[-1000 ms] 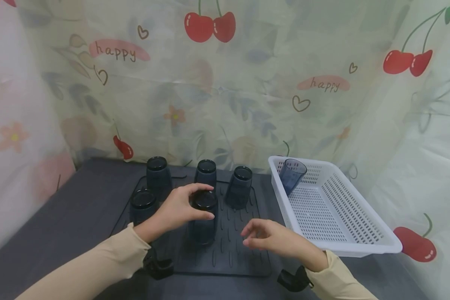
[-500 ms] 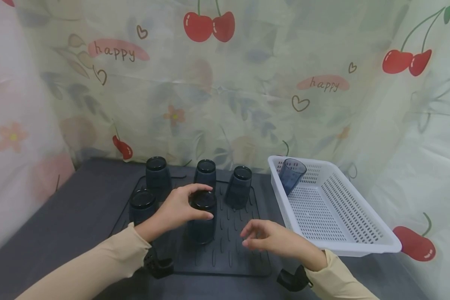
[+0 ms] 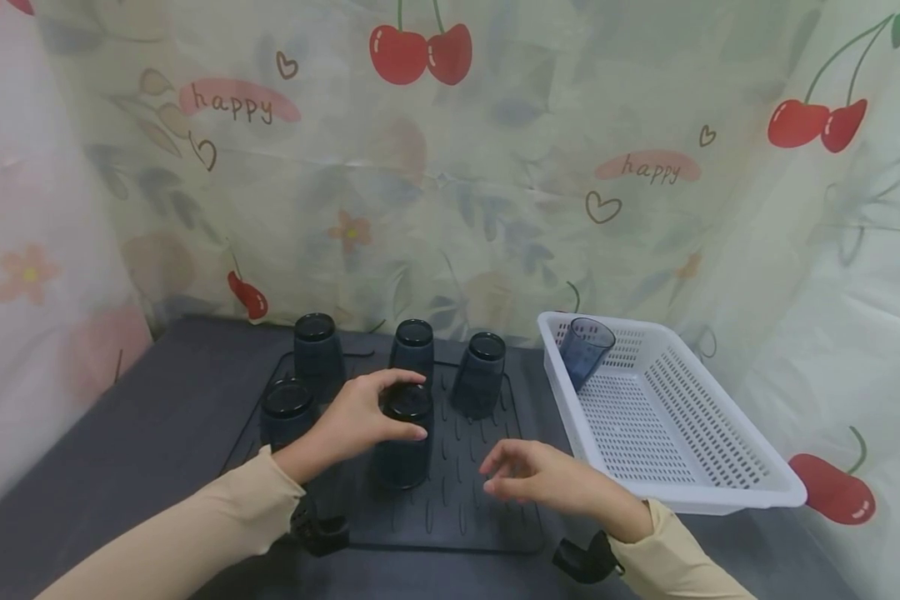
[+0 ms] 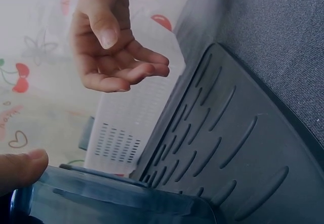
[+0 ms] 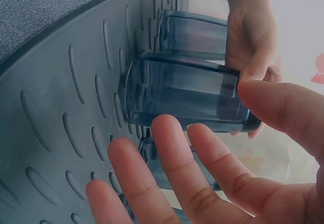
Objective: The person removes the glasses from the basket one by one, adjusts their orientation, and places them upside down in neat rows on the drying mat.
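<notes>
A dark blue drinking glass (image 3: 403, 454) stands upside down on the black drying mat (image 3: 487, 525). My left hand (image 3: 356, 414) holds it near its upturned base, thumb on the near side and fingers on the far side. In the left wrist view, the thumb (image 4: 23, 169) lies against the glass (image 4: 116, 198). To the right, over the mat's edge, my right hand (image 3: 543, 477) is held with loosely bent fingers and nothing in it. Its spread fingers (image 5: 169, 138) show in front of the glass in the right wrist view.
Several more upturned glasses stand on the mat, among them a left one (image 3: 288, 412), a back left one (image 3: 318, 354) and a right one (image 3: 480, 375). A white perforated basket (image 3: 727, 500) sits at right, with one glass (image 3: 585, 350) leaning inside. A patterned curtain (image 3: 495, 250) hangs behind.
</notes>
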`<state>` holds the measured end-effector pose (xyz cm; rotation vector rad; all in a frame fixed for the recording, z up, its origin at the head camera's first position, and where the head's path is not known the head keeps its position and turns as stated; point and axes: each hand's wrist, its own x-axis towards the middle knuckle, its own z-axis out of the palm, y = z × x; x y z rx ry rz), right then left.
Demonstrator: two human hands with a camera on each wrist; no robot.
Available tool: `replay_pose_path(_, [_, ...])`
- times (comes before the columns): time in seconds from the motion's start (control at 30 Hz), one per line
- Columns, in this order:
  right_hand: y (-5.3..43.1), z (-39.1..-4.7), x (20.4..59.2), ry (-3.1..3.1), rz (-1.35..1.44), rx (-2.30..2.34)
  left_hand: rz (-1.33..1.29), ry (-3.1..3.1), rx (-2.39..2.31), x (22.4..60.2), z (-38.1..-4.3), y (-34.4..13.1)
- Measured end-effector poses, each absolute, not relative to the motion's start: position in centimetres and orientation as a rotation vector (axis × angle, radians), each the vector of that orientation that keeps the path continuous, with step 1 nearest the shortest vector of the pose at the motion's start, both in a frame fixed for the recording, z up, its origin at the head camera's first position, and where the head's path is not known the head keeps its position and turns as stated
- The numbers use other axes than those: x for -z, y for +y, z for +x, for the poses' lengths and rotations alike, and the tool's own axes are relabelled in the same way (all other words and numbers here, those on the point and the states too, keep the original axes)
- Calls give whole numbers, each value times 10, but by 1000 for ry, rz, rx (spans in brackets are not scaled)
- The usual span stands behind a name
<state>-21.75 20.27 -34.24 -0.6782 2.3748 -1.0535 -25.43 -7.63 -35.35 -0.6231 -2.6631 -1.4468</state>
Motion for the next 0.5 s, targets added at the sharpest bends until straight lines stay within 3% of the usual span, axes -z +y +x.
replay_pose_path(0.5, [202, -217, 345, 2387, -702, 1049, -595, -2677, 1476, 358, -256, -76])
